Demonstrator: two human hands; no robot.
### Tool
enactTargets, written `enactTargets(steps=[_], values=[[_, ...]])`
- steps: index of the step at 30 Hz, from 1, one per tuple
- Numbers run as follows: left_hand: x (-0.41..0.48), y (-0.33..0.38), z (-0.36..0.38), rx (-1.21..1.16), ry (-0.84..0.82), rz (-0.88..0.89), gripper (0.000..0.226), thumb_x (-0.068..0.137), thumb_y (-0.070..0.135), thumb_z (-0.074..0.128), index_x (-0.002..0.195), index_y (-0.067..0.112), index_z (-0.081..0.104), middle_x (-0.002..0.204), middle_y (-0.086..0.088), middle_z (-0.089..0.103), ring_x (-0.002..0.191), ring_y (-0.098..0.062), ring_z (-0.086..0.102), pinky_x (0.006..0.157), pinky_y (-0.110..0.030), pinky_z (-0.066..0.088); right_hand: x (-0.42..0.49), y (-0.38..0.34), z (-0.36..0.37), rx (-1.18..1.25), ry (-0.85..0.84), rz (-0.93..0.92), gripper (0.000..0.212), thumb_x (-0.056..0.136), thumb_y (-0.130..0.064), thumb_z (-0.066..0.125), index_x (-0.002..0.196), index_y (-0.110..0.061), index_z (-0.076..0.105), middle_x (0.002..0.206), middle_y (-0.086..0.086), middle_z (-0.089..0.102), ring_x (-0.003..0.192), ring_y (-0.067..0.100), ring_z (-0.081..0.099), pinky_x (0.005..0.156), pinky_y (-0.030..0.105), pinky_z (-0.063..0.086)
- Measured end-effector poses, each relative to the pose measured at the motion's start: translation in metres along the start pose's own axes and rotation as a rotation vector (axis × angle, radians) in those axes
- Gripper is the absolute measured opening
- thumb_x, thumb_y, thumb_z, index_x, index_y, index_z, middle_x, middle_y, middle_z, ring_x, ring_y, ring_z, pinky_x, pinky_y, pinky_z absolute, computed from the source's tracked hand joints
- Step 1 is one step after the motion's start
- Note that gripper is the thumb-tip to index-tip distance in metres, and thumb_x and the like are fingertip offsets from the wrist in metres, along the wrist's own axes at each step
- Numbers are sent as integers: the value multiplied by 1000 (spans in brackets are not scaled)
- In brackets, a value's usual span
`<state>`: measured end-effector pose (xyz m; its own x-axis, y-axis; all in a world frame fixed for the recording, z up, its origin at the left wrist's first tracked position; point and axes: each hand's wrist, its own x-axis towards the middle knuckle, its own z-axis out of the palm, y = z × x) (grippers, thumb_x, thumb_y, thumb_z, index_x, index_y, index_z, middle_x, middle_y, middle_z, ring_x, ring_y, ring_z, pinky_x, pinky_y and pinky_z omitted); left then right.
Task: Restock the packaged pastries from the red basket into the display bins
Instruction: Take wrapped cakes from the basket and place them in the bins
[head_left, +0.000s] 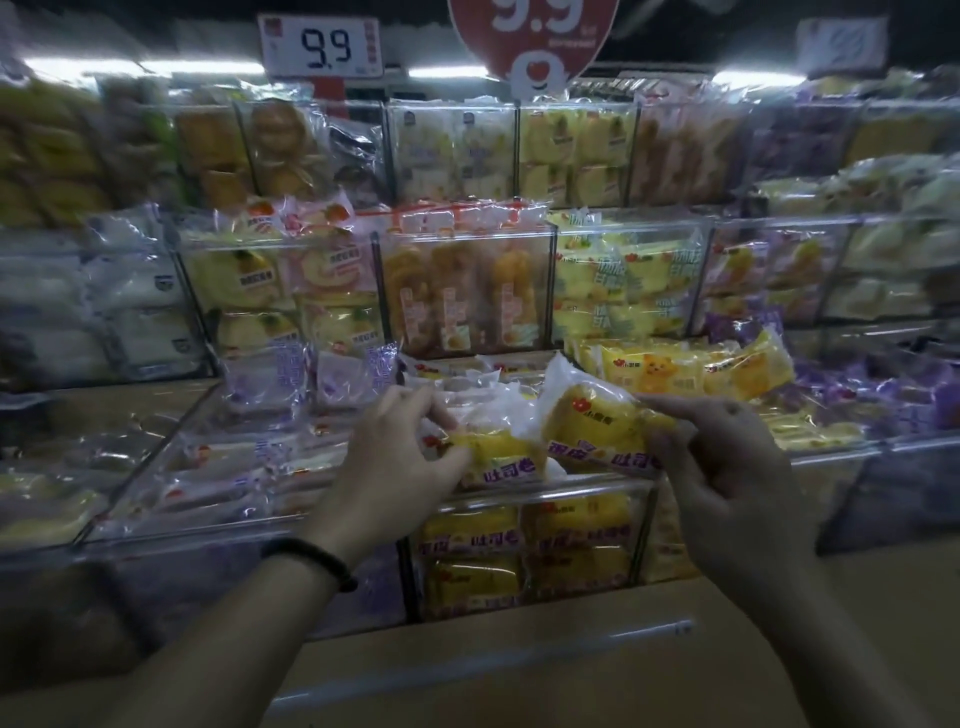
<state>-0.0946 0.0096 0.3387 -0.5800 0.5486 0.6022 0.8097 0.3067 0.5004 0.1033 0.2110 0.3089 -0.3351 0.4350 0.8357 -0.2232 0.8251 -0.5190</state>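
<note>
Both my hands are over the front clear display bin (545, 488) in the middle of the shelf. My left hand (400, 457) grips a yellow packaged pastry (498, 460) lying at the top of that bin. My right hand (722, 462) pinches a second yellow packaged pastry (592, 423), held tilted just above the bin's rim. More yellow packs of the same kind (524, 556) are stacked inside the bin behind its clear front. The red basket is not in view.
Clear bins in stepped rows hold other packs: purple ones (311, 379) at left, orange ones (462, 296) behind, yellow bear packs (691, 369) at right. Price signs reading 9.9 (322, 47) hang above. A tan counter ledge (519, 670) runs below my arms.
</note>
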Motion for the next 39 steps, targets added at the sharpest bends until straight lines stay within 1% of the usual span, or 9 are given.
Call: enactTargets(steps=[4,8,12,16,20,24,32,36,39], values=[[2,1,6,97,113,-60,20,82,43,68,90,36,52,107,14,43,109,-17,48,92,-42,50,43,-6,11,-139,-126,-21,28,102,-18,61,113,-43,69,109,-4,52,91,5,58,68,13,52],[-4,-1,5,232,90,69,48,84,27,65,124,50,53,125,19,43,124,-12,36,97,-40,28,67,-4,19,-240,-363,49,31,104,-15,60,101,-45,67,112,-3,48,94,8,54,64,8,52],[-6,-1,4,289,9,181,44,84,50,58,128,55,56,128,31,51,126,-3,37,95,-40,24,66,-1,30,-456,-597,187,36,101,-14,62,112,-47,67,127,-4,47,116,23,53,93,39,59],[-4,-3,7,326,25,178,49,84,83,57,123,53,59,128,33,51,127,-4,34,92,-39,20,61,-11,27,-772,-625,89,47,93,-34,64,137,-49,57,156,-1,29,146,29,26,119,55,26],[-1,-5,8,342,35,168,44,87,81,56,120,52,60,131,33,53,131,-7,35,94,-42,23,42,-22,20,-288,-527,9,53,85,-52,64,137,-44,57,139,-10,44,124,12,48,98,38,50],[0,-8,10,304,52,184,44,84,82,58,115,51,63,125,35,55,124,-5,37,88,-39,18,32,-15,38,-491,-320,-57,26,87,-41,76,111,-42,67,106,-13,62,98,14,60,75,36,58],[-1,-7,8,308,23,180,38,85,78,62,115,55,58,128,35,55,125,-7,38,92,-43,23,48,-40,59,-608,-489,82,15,83,-35,81,94,-37,71,112,-9,56,116,19,50,91,41,51],[1,-7,8,315,-7,174,41,85,81,57,116,55,57,132,35,53,125,-9,38,94,-45,26,48,-33,39,-485,-660,85,41,88,-44,76,127,-34,70,135,-10,58,123,15,54,94,37,51],[-1,-6,6,326,-19,174,50,82,85,49,122,56,56,134,33,51,127,-11,36,92,-44,24,24,-25,25,-308,-533,71,71,91,-33,77,154,-31,46,148,-12,53,133,10,51,106,33,51]])
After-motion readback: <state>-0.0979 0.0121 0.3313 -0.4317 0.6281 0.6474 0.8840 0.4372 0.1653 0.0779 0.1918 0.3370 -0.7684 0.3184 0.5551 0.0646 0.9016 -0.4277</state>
